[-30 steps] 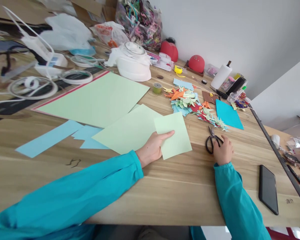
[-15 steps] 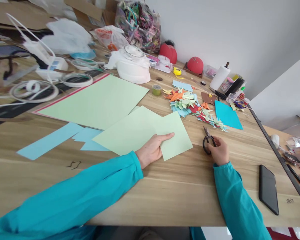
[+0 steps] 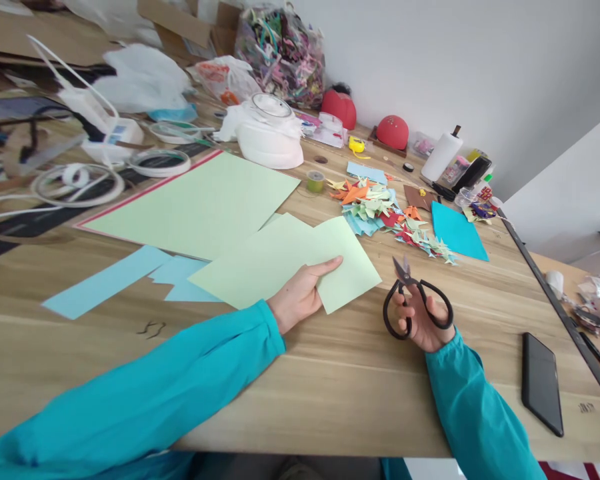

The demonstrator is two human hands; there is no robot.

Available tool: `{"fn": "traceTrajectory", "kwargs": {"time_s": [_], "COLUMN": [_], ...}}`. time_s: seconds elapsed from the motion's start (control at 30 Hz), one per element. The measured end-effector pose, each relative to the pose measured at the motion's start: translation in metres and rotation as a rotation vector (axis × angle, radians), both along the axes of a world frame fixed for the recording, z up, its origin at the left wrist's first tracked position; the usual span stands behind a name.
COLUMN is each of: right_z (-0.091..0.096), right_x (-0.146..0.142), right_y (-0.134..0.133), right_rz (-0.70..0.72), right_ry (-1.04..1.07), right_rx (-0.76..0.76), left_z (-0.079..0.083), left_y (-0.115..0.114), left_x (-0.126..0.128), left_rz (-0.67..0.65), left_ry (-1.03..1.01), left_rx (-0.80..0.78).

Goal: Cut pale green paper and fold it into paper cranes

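My left hand (image 3: 303,297) pinches the near corner of a small pale green paper square (image 3: 347,270) that lies on the wooden table (image 3: 330,393), overlapping a larger pale green sheet (image 3: 255,263). My right hand (image 3: 423,319) holds black-handled scissors (image 3: 413,303) lifted off the table just right of the square, fingers through the loops, blades pointing away from me. Both arms wear teal sleeves.
A big green sheet (image 3: 195,203) and light blue strips (image 3: 113,280) lie to the left. A pile of small folded paper shapes (image 3: 385,213), a teal sheet (image 3: 457,230) and a thread spool (image 3: 315,180) sit beyond. A black phone (image 3: 543,383) lies right. Tape rolls, bags and clutter fill the back.
My right hand took the scissors from the table, lifted them and brought them toward me and left. My left hand kept hold of the green square, shifting it slightly.
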State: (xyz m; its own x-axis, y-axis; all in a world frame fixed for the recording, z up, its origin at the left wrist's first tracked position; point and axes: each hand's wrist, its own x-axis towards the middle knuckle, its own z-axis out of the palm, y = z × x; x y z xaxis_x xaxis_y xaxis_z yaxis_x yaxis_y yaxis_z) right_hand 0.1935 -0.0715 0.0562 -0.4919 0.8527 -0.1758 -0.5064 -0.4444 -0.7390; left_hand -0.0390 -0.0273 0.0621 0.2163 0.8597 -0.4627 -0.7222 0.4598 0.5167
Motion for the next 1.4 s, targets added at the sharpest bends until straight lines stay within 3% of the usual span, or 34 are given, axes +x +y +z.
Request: {"fn": "traceTrajectory", "kwargs": {"time_s": [0.2,0.4,0.77,1.03,1.4], "right_z": [-0.001,0.001,-0.003,-0.005,0.001], "right_x": [-0.017,-0.025,-0.027,-0.026,-0.030], "right_y": [-0.015,-0.023,-0.021,-0.020,-0.020], "right_rz": [0.121,0.263,0.241,0.227,0.242], "right_ry": [0.141,0.176,0.109,-0.096,-0.099], "right_rx": [0.146,0.092,0.092,0.067,0.056], "left_z": [0.004,0.001,0.000,-0.006,-0.005], "left_y": [0.004,0.009,0.003,0.001,0.001], "left_x": [-0.003,-0.008,-0.005,-0.002,-0.001], "left_rz": [0.081,0.107,0.044,-0.047,-0.087], "left_ry": [0.009,-0.035,-0.022,0.017,0.054], "left_rx": [-0.018,-0.013,-0.015,0.076,0.115]}}
